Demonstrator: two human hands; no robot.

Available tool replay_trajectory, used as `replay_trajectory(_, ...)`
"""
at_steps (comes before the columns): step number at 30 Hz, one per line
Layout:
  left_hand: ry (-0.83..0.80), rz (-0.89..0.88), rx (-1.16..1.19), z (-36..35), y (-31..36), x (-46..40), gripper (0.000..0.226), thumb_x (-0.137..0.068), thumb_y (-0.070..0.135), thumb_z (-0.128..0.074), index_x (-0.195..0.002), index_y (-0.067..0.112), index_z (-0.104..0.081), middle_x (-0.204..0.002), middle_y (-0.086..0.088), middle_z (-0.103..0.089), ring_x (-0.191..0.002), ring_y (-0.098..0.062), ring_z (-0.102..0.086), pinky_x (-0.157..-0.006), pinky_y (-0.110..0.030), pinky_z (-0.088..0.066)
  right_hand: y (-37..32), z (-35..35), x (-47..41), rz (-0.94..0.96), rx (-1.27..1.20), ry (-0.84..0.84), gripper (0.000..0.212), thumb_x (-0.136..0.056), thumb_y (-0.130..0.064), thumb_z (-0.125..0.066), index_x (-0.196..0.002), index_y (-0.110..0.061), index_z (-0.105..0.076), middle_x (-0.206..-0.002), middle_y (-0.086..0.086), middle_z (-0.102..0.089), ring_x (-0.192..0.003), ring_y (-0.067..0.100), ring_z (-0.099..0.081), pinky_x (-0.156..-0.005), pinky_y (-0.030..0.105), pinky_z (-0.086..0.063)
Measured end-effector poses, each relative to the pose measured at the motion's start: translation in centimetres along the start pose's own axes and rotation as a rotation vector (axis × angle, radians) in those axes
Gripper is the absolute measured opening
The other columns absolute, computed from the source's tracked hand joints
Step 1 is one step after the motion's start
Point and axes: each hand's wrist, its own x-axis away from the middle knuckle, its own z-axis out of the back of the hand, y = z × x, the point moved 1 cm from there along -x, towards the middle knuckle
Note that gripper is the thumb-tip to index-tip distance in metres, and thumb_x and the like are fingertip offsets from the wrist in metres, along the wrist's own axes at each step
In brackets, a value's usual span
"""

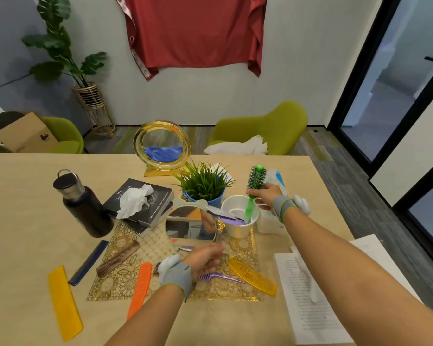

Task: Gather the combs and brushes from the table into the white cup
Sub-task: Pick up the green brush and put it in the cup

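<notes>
Green round brush (255, 186) stands handle-down in the white cup (239, 216), bristle head up and out over the rim. Right hand (269, 197) is at the brush's neck, fingers on or just beside it (can't tell if they actually pinch it). Cup already has a purple comb or brush (231, 221) lying inside.

Left hand (205, 258) hovers over the gold placemat (160, 248), fingers loosely curled and blurred; grip unclear, nothing seen in it. Purple tail comb (220, 277) lies just beside that hand.

On the mat: amber comb (253, 275), orange comb (139, 288) (hangs off the near edge), brown comb (118, 258). Off the mat on the wooden table (23, 221): navy comb (88, 262), yellow comb (64, 303).

Writing: black book (141, 201) cover has pale script, unreadable; tissue (133, 199) crumpled on top. Printed sheets (308, 295) at right, text too small to read. Round mirror (190, 227) sits between mat and cup.
</notes>
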Motion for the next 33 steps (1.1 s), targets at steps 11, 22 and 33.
replay_trajectory(11,-0.042,0.009,-0.095,1.7,1.1,-0.7,0.006,-0.086,0.030,-0.061,-0.087,0.024,-0.062,-0.084,0.008,-0.062,-0.065,-0.003,-0.052,-0.053,-0.014,-0.043,0.5,-1.1,-2.3,-0.030,0.112,0.020,0.034,-0.082,-0.035,-0.064,-0.101,-0.009,-0.052,-0.077,0.008,-0.058,-0.054,0.016,-0.049,-0.050,0.024,-0.039)
replay_trajectory(22,-0.074,-0.021,-0.311,-0.9,0.4,-2.3,0.005,-0.086,0.022,-0.062,-0.082,0.024,-0.061,-0.071,0.003,-0.056,-0.037,0.003,-0.050,-0.038,-0.009,-0.040,0.7,0.1,0.2,0.061,0.083,0.067,0.027,-0.089,-0.034,-0.053,-0.071,-0.014,-0.049,-0.070,0.005,-0.053,-0.052,0.015,-0.046,-0.049,0.022,-0.038)
replay_trajectory(33,-0.129,-0.227,-1.195,-5.8,-0.7,-5.9,0.049,-0.073,0.021,-0.069,-0.121,0.020,-0.057,-0.111,-0.007,-0.062,-0.108,-0.026,-0.059,-0.090,-0.031,-0.049,1.7,3.0,5.6,0.051,0.036,-0.019,0.033,-0.095,-0.039,-0.038,-0.088,-0.011,-0.054,-0.066,0.001,-0.050,-0.052,0.013,-0.043,-0.049,0.022,-0.032)
